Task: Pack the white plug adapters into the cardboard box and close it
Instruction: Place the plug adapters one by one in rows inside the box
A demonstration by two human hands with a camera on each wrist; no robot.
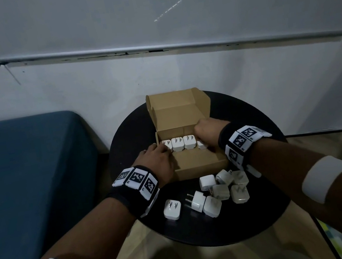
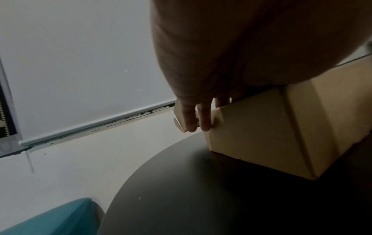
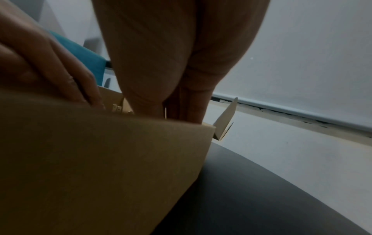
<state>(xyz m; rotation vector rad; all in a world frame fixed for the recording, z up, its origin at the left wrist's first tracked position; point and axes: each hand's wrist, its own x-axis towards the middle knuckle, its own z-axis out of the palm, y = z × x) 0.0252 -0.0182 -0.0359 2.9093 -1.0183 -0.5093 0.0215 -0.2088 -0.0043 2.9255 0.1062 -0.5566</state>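
An open cardboard box stands on a round black table, its lid raised at the back. A row of white plug adapters lies inside along the back wall. My left hand holds the box's left wall. Its fingers hang down outside the wall and its thumb is by the leftmost adapter. My right hand reaches down into the right end of the box, fingers curled on the row's last adapter, which is mostly hidden. Several loose adapters lie in front of the box.
A single adapter lies apart from the pile, to its left. A blue cushioned seat stands left of the table. A white wall rises close behind the box. Bare tabletop shows left of the box.
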